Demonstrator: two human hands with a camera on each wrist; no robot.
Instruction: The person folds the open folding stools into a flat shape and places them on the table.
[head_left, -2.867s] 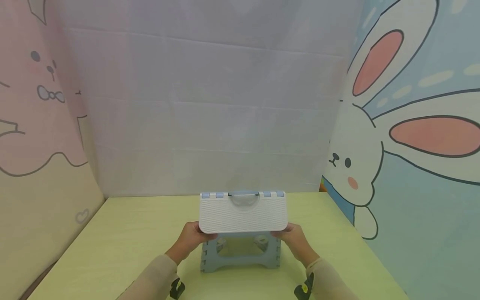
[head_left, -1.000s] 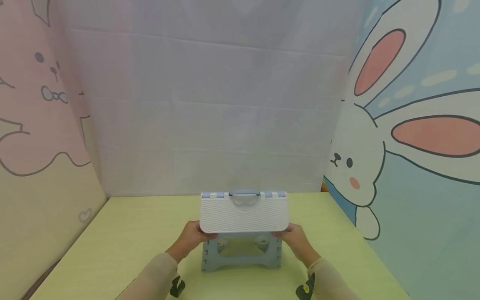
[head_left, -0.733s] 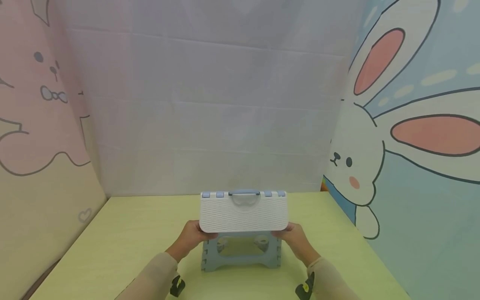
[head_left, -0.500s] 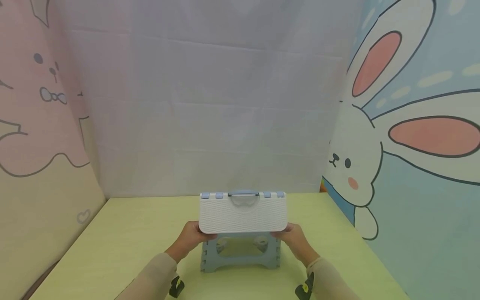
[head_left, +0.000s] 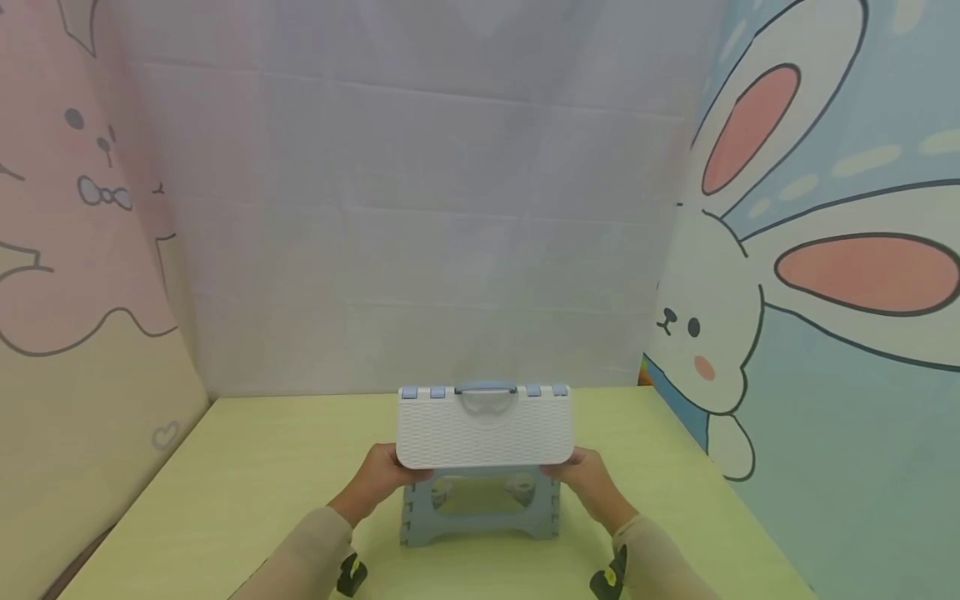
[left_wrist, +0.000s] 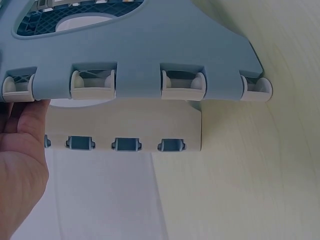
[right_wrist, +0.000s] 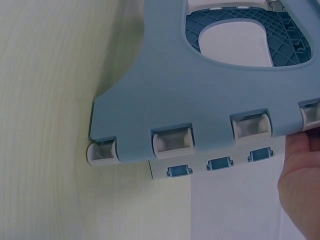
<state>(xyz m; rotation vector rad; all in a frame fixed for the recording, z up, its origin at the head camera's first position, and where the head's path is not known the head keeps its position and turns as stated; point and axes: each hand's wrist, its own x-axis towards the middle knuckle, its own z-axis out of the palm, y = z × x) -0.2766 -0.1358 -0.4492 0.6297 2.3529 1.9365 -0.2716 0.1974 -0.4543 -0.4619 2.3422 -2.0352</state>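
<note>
A folding step stool stands unfolded at the middle of the table, its white woven-pattern top (head_left: pixel 485 432) toward me and a blue-grey leg panel (head_left: pixel 480 523) below. Along the top's far edge runs a carry handle (head_left: pixel 486 388). My left hand (head_left: pixel 381 479) grips the left end of the top, with its thumb at the near edge. At the right end, my right hand (head_left: pixel 591 482) grips the top the same way. Both wrist views show the blue side panel (left_wrist: pixel 140 50) with white hinge knuckles; the left fingers (left_wrist: pixel 30 117) are partly hidden there. The far legs are mostly hidden.
The pale yellow-green table (head_left: pixel 285 467) spreads around the stool. A white sheet (head_left: pixel 420 250) hangs behind it. Printed cloth walls, one with a rabbit (head_left: pixel 712 333), flank the left and right sides. A dark strap piece (head_left: pixel 609 577) hangs at the right wrist.
</note>
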